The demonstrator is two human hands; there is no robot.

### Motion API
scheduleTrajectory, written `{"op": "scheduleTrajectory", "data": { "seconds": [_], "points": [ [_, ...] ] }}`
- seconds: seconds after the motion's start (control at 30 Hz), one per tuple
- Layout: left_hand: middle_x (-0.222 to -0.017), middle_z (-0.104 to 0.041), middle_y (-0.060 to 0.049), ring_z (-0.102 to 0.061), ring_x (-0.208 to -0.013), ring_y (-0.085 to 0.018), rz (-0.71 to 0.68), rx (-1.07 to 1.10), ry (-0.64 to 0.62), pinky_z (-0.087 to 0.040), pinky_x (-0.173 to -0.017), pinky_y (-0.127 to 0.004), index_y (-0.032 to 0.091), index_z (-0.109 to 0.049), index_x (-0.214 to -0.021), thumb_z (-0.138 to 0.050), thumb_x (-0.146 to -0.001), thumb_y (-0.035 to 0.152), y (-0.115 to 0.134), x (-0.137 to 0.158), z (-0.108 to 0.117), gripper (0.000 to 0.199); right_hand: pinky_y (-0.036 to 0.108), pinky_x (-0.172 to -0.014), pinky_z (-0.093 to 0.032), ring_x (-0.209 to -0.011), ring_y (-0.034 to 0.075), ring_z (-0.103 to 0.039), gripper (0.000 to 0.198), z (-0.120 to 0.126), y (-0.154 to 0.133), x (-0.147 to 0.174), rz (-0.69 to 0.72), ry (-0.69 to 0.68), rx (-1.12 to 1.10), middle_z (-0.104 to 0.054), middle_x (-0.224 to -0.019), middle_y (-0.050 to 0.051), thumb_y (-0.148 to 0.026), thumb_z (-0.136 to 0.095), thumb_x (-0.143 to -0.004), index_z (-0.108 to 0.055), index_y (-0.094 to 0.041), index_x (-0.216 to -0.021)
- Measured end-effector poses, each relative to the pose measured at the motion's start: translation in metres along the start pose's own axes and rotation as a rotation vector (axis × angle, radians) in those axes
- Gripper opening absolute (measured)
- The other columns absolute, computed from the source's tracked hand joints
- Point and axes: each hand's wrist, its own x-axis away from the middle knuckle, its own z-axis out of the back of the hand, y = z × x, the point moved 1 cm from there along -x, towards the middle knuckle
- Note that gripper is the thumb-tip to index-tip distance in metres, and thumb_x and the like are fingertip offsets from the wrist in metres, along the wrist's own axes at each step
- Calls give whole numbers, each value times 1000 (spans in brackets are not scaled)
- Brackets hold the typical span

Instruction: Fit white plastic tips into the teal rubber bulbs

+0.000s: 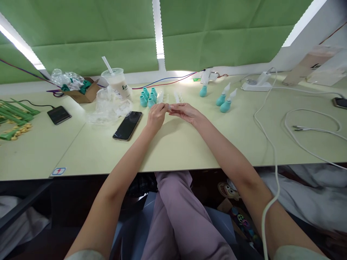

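Note:
Above the middle of the table, my left hand [157, 116] and my right hand [186, 112] meet at the fingertips. Both are closed in a pinch on a small translucent piece [169, 107], mostly covered by the fingers. Just behind my left hand stands a group of teal rubber bulbs [150, 96] with open necks. Small clear plastic parts [177, 96] lie beyond my fingers. To the right of my right hand are three teal bulbs with clear pointed tips: one upright bulb [203, 91] and two tilted bulbs [225, 105].
A black phone [127, 125] lies left of my hands, near a plastic bag [104, 108] and a drink cup [117, 81]. Farther left is a cardboard box [84, 94]. A white cable [267, 135] runs from a power strip [257, 85] over the table's front edge.

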Motion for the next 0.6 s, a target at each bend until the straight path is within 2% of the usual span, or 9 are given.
{"op": "scheduleTrajectory", "data": {
  "seconds": [0.2, 0.3, 0.37, 0.5, 0.6],
  "points": [
    [-76, -56, -3, -56, -77, -15, 82, 142, -33, -41, -78, -31, 21, -60, -94, -32, -97, 31, -3, 1, -1, 30, 29, -89, -53, -87, 16, -68, 15, -5, -3, 3, -15, 12, -13, -73, -81, 5, -21, -80, -64, -71, -14, -74],
    [-83, -59, -6, -59, -84, -18, 152, 205, 15, -43, -78, -33, 23, -60, -102, -34, -96, 37, -1, -3, 3, 31, 30, -88, -54, -87, 17, -68, 18, -8, -8, 5, 7, -1, 4, -73, -81, 5, -25, -81, -62, -70, -16, -73],
    [-82, -60, -5, -60, -82, -17, 206, 219, 66, -45, -75, -32, 23, -61, -103, -33, -96, 39, 1, -7, 6, 33, 32, -86, -54, -88, 17, -68, 22, -10, -11, 5, 45, -4, 32, -73, -84, 4, -29, -82, -61, -70, -17, -77],
    [-80, -63, -4, -60, -76, -14, 294, 214, 142, -45, -70, -29, 21, -65, -97, -38, -94, 40, 5, -10, 9, 33, 34, -82, -55, -88, 17, -67, 31, -13, -15, 4, 250, 80, 164, -70, -95, 2, -37, -80, -60, -70, -23, -86],
    [-82, -64, -4, -60, -75, -14, 338, 224, 165, -45, -69, -28, 20, -68, -94, -44, -92, 41, 7, -12, 10, 32, 32, -82, -53, -87, 16, -65, 26, -17, -17, 3, 488, 159, 322, -68, -97, 2, -40, -78, -61, -71, -22, -78]
  ]
}}
